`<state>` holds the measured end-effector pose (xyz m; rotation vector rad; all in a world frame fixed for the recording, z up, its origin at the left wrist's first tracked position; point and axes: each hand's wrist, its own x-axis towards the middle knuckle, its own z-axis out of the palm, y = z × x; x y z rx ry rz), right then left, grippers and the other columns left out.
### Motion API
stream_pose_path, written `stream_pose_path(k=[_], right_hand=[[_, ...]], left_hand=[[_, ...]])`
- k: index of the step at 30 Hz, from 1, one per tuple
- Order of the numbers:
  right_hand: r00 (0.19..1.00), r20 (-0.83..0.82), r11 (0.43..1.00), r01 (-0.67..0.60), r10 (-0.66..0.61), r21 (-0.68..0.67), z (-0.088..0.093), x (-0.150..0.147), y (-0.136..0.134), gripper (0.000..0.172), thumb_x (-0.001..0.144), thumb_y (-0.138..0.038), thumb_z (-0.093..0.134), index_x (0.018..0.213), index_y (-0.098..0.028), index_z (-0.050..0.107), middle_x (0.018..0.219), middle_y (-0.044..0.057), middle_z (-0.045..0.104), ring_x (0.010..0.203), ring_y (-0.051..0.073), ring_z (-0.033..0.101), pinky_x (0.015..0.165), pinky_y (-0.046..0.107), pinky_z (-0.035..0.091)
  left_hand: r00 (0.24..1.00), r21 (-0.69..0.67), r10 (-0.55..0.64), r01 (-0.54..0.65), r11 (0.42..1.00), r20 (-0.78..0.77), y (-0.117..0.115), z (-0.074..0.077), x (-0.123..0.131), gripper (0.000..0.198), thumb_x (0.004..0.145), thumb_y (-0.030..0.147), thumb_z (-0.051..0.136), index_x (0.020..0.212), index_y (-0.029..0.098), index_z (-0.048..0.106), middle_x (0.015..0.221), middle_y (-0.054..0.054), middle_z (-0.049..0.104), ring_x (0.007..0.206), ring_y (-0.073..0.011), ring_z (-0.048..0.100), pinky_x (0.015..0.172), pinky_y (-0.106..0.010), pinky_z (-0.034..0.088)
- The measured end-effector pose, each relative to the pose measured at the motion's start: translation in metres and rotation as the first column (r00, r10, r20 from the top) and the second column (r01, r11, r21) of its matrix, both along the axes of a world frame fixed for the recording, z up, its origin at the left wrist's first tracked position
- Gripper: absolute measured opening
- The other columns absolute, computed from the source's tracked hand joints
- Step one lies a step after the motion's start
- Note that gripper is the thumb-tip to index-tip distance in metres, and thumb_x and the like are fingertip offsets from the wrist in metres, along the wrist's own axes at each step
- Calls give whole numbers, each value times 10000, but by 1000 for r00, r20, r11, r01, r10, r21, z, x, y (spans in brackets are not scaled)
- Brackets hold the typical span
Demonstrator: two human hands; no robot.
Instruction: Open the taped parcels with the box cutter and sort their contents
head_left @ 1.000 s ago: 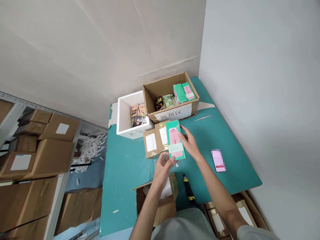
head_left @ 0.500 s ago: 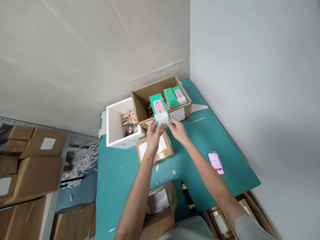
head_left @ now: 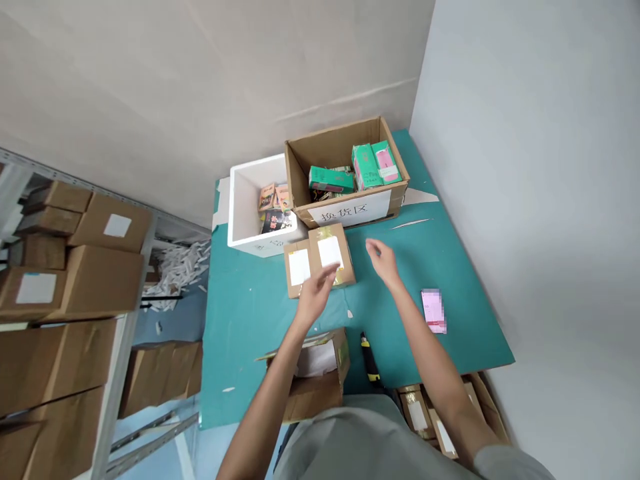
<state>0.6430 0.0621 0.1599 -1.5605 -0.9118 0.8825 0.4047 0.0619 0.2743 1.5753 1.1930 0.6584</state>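
My left hand (head_left: 316,295) hovers over the lower edge of two small taped cardboard boxes (head_left: 327,233) with white labels; it holds nothing and its fingers are apart. To the right, above the green table, my right hand (head_left: 384,260) is empty, its fingers loosely bent with a gap to the thumb. A green packet box (head_left: 331,180) lies on its side in the larger open carton (head_left: 350,208), which has a handwritten sheet on its front. Two more green boxes with pink fronts (head_left: 369,167) stand at that carton's right end.
Left of the carton is a white foam box (head_left: 243,227) with small packs inside. An opened carton (head_left: 320,397) sits at the table's near edge, beside a black-and-yellow utility knife (head_left: 370,360). A phone (head_left: 433,312) lies at right. Shelved cartons (head_left: 105,273) stand at left.
Both hands have let go of the green box, which now lies inside the carton. They have drawn back toward me and apart. The view has shifted as well.
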Motion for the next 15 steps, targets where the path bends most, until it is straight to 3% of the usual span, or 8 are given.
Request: stream_pose_path(k=[4,7,9,11,13,15], right_hand=[[987,-157,977,-50,17,-209,-36,-50,-134,646,975,-789,640,1171,-211,850,1308,203,873,1250,379,833,1153,567,658],[964,-266,934,-110,17,-339,-50,-83,-206,624,928,-789,695,1151,-225,843,1271,203,879,1219,390,848,1074,567,697],[949,-313,908,-163,37,-387,-53,-99,-237,632,902,-797,719,1147,-227,838,1267,197,879,1203,380,853,1055,564,706],[938,-341,878,-217,66,-427,-55,-108,-257,648,881,-806,737,1155,-227,835,1283,186,875,1180,360,854,1050,560,709],[931,-353,844,-259,90,-470,-57,-115,-268,652,873,-798,759,1180,-227,834,1317,173,865,1180,341,845,1060,551,705],[929,-354,812,-289,110,-507,-59,-120,-273,639,880,-773,774,1209,-227,832,1353,162,852,1219,334,825,1092,547,689]], left_hand=[[955,-106,238,-259,960,-176,-119,-26,-102,558,1064,717,638,1265,245,859,1389,-133,856,1362,-365,787,1208,-538,618],[833,24,446,-464,885,-327,-171,-31,-168,582,1038,735,634,1262,241,847,1355,-146,860,1345,-380,785,1262,-587,568],[707,141,603,-598,789,-369,-186,-34,-202,649,1020,761,631,1307,209,816,1418,-187,823,1374,-393,763,1283,-598,543],[636,148,673,-676,722,-378,-191,-41,-230,710,1018,782,618,1356,181,786,1498,-221,774,1437,-395,725,1288,-576,539],[631,10,682,-732,682,-370,-192,-56,-250,745,1016,803,609,1374,166,761,1534,-243,746,1494,-397,687,1303,-570,524],[670,-243,675,-741,625,-307,-192,-77,-263,758,1046,807,568,1428,171,724,1592,-247,711,1517,-378,676,1303,-550,527]])
